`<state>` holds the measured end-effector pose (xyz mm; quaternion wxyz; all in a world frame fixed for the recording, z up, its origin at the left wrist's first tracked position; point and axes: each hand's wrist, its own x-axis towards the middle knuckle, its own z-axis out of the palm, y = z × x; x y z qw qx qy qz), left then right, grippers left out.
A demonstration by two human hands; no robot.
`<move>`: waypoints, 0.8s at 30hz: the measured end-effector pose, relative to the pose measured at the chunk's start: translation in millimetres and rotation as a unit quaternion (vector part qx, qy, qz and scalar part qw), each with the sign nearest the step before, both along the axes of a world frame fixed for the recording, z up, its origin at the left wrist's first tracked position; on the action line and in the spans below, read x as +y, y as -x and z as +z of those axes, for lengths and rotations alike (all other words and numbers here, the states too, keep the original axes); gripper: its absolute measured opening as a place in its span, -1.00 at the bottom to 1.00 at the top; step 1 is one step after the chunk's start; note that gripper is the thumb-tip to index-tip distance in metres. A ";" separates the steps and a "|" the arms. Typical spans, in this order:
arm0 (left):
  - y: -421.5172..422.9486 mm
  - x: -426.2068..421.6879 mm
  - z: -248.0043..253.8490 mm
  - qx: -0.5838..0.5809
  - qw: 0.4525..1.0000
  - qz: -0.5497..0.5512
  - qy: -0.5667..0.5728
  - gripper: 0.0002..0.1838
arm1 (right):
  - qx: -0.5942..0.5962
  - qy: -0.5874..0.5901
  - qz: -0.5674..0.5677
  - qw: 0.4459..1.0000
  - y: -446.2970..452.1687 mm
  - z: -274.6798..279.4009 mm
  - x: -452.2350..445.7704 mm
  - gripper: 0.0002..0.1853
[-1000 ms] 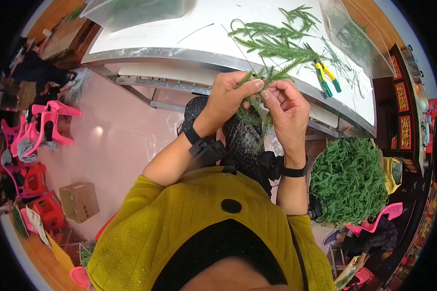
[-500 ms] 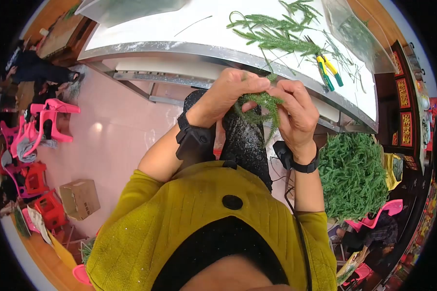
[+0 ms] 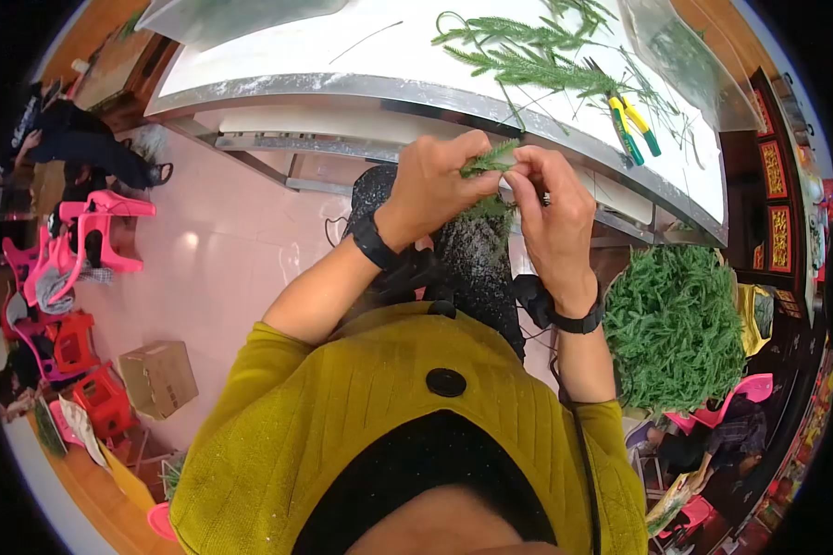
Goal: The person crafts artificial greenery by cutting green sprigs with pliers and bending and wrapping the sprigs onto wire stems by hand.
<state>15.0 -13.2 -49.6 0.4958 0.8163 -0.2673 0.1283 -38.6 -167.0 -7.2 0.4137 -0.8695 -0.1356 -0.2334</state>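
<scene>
A green artificial pine sprig [image 3: 492, 161] is pinched between my two hands, just below the table's front edge. My left hand [image 3: 440, 180] has its fingers closed around the sprig. Fingertips of my right hand [image 3: 557, 190] are pressed together at the sprig's right end, close to the left fingers. Part of the greenery hangs below the fingers, over my dark, white-flecked trousers. On the white table [image 3: 278, 57] lie several loose green sprigs [image 3: 528, 67]. Pliers [image 3: 631, 125] with yellow and green handles rest beside them near the edge.
A large heap of green sprigs [image 3: 677, 333] stands low at my right. Clear plastic bags [image 3: 680, 60] sit at the table's ends. Pink chairs [image 3: 102, 227], red stools [image 3: 102, 398] and a cardboard box [image 3: 157, 379] are on the left. Another person [image 3: 83, 139] is at the far left.
My hands have turned and drawn closer together around the sprig. Its loop of greenery, spread out before, is now mostly hidden by my fingers. The person at far left has shifted a leg.
</scene>
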 end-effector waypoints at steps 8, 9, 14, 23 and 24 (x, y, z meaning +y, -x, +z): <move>5.3 -3.3 -10.3 -0.207 0.974 0.080 -0.053 -0.81 | 0.307 -0.290 0.075 0.903 -10.8 -16.8 -18.4 -0.85; 6.1 -2.6 -11.3 -0.214 0.972 0.079 -0.049 -0.82 | 0.341 -0.328 0.113 0.874 -11.7 -17.5 -21.2 -0.83; 1.4 -4.0 -12.6 -0.252 0.965 0.073 -0.004 -0.79 | 0.360 -0.394 0.138 0.834 -13.1 -20.5 -22.5 -0.77; 2.2 3.4 -6.6 -0.122 0.992 -0.007 -0.025 -0.89 | 0.294 -0.464 0.093 0.830 -9.1 -29.5 -12.5 -0.84; 1.0 5.1 -5.1 -0.107 0.994 -0.028 -0.017 -0.90 | 0.286 -0.463 0.088 0.835 -9.2 -31.4 -12.3 -0.86</move>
